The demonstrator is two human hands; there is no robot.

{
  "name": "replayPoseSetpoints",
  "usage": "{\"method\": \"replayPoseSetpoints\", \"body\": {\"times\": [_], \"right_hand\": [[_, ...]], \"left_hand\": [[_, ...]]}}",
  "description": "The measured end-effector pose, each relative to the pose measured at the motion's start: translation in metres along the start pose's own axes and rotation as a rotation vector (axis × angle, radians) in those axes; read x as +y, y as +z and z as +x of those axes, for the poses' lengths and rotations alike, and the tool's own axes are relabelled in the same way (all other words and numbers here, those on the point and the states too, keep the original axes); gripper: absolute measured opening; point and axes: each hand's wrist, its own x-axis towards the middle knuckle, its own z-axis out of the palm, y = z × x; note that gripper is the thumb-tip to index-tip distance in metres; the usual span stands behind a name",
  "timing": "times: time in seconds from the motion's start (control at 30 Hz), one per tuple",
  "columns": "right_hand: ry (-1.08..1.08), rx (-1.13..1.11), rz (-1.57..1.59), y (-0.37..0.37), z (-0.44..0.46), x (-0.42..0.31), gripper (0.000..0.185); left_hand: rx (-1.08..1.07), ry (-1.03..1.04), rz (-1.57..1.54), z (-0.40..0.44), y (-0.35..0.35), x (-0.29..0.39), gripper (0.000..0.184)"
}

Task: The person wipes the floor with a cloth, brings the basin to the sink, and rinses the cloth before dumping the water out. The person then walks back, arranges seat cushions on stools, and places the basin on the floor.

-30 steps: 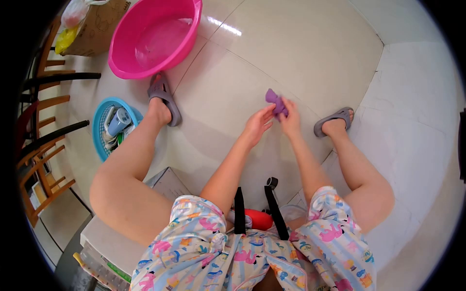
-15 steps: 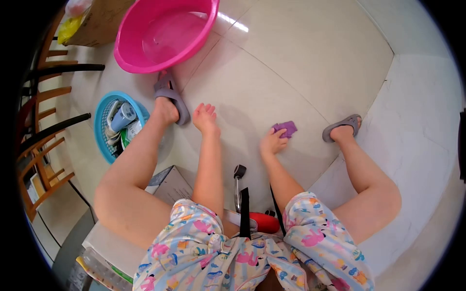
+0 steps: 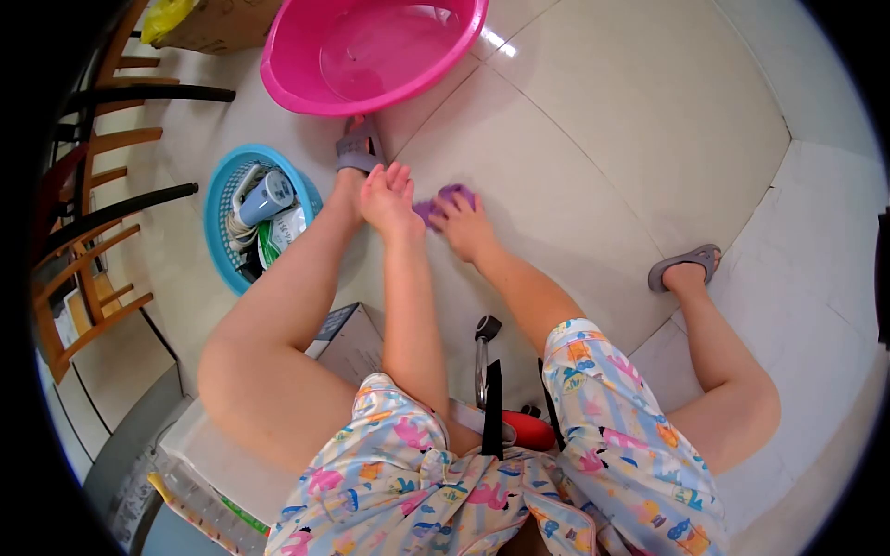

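Low over the floor, my right hand (image 3: 466,228) has its fingers over a crumpled purple cloth (image 3: 456,195), pressing it on the tiles. Part of the cloth sticks out to the left, and the rest is under the fingers. My left hand (image 3: 390,197) is palm up beside my left ankle, fingers loosely curled and apart, with nothing in it. It is just left of the cloth. Ahead of both hands stands a large pink basin (image 3: 278,82). To the left of my left leg is a blue plastic basket (image 3: 215,215) holding a blue-and-white item, a cord and packets.
Wooden chairs (image 3: 120,139) line the left side, and a cardboard box (image 3: 218,26) is at the back left. A grey box (image 3: 352,345) sits by my left thigh. A chrome leg with a black end (image 3: 486,330) rises between my knees. White marbled tiles (image 3: 797,259) border the right.
My right hand has swept left and slightly forward with the purple cloth, coming close to my left hand. The whole view has shifted, so the basin and basket appear farther right and higher.
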Motion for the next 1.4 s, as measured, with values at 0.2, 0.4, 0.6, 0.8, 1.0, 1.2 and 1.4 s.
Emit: {"method": "replayPoseSetpoints", "body": {"times": [0.2, 0.4, 0.6, 0.8, 1.0, 1.2, 1.4], "right_hand": [[-0.421, -0.065, -0.102, 0.009, -0.063, 0.063, 0.017], [0.184, 0.141, -0.09, -0.025, -0.155, 0.161, 0.03], [0.76, 0.291, 0.224, 0.014, -0.22, 0.161, 0.043], [1.185, 0.024, 0.281, 0.044, -0.187, 0.103, 0.072], [1.269, 0.318, 0.449, 0.098, -0.119, 0.079, 0.073], [0.891, 0.413, 0.326, 0.012, -0.043, 0.038, 0.038], [0.841, 0.573, 0.5, -0.029, 0.028, 0.09, 0.04]], "left_hand": [[-0.006, -0.005, 0.018, -0.003, -0.002, -0.004, 0.042], [0.0, -0.045, -0.008, -0.012, 0.004, -0.016, 0.034], [-0.034, -0.065, -0.009, -0.017, 0.011, -0.029, 0.034], [-0.043, -0.109, -0.011, -0.03, 0.017, -0.04, 0.033], [-0.045, -0.129, 0.044, -0.039, 0.021, -0.049, 0.034], [-0.056, -0.13, 0.087, -0.041, 0.022, -0.062, 0.033], [-0.064, -0.146, 0.134, -0.047, 0.023, -0.062, 0.031]]}}
